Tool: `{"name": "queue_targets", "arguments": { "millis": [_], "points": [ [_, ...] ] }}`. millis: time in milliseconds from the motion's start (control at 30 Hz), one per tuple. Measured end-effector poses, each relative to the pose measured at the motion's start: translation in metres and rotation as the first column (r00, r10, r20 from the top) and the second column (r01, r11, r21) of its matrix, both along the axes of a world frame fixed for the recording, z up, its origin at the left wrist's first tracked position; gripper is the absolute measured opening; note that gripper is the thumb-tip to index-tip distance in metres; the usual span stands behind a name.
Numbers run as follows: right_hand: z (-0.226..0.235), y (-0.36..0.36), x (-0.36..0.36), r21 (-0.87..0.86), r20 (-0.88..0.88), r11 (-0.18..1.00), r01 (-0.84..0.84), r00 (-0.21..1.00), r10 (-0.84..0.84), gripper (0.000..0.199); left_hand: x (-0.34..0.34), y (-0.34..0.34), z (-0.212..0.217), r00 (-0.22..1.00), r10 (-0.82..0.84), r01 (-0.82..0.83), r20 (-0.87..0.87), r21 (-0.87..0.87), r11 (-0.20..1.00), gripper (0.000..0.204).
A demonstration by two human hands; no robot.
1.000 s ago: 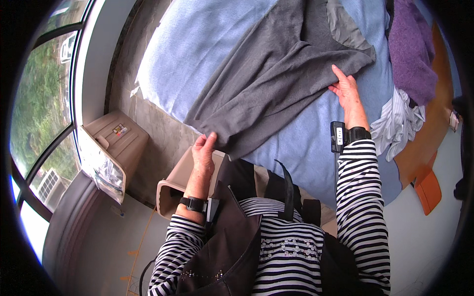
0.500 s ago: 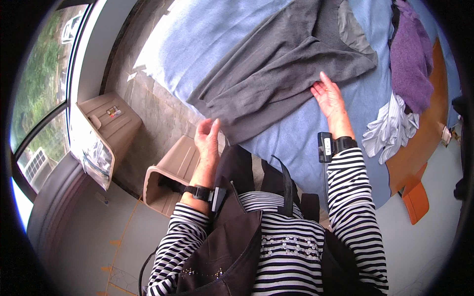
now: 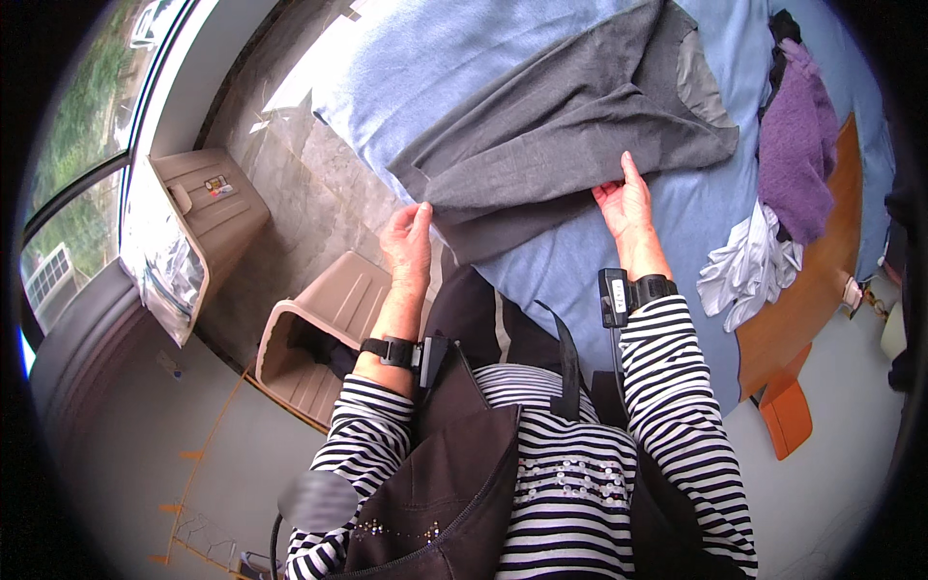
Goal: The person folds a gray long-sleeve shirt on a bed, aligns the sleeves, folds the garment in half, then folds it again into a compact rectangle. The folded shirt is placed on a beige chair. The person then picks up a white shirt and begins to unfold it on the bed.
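Note:
A dark grey knit garment (image 3: pixel 551 145) lies slantwise over the light blue bed cover, its folds running lengthwise and a paler grey patch showing at its far right end. My left hand (image 3: pixel 406 242) is closed, thumb and fingers pinching the near left corner of its top layer. Along the near edge, my right hand (image 3: pixel 626 205) grips the cloth, thumb on top and fingers curled partly underneath. A lower layer of the same garment shows below the lifted edge, between my hands.
The blue bed cover (image 3: pixel 377 106) spreads beneath. On the right sit a purple fuzzy garment (image 3: pixel 797 159), a crumpled white cloth (image 3: pixel 749 266) and a brown board-like surface (image 3: pixel 802 309). Two beige bins (image 3: pixel 324 319) stand at left near the window (image 3: pixel 87 145). An orange object (image 3: pixel 786 411) is lower right.
The garment's top layer has been lifted at its near edge and drawn away from the lower layer. My left hand has closed on its corner; my right hand has closed on the edge.

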State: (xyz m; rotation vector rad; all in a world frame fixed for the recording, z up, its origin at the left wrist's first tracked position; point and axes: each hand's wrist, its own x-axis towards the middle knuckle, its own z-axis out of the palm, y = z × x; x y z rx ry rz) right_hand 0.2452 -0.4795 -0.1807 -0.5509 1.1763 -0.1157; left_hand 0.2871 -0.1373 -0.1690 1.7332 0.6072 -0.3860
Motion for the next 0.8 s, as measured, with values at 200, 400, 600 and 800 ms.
{"name": "queue_targets", "arguments": {
  "millis": [200,400,600,800],
  "points": [
    [0.000,0.007,-0.012,0.098,-0.093,0.984,-0.150,0.983,0.159,0.034,-0.019,-0.003,0.009,0.942,0.094,-0.250,-0.321,-0.490,0.835,0.012],
    [-0.011,0.044,-0.016,0.015,-0.174,0.970,-0.244,0.954,0.242,0.027,-0.028,-0.008,0.003,0.918,-0.076,-0.089,-0.389,-0.389,0.917,0.019],
    [-0.018,0.043,-0.023,0.127,0.092,0.962,-0.242,0.969,0.231,0.013,-0.029,0.007,-0.002,0.883,-0.222,-0.049,-0.413,-0.551,0.833,0.019],
    [-0.021,0.035,-0.036,0.154,0.003,0.971,-0.182,0.983,0.183,0.016,-0.023,0.041,-0.005,0.852,-0.356,0.128,-0.384,-0.506,0.853,0.028]
  ]
}}
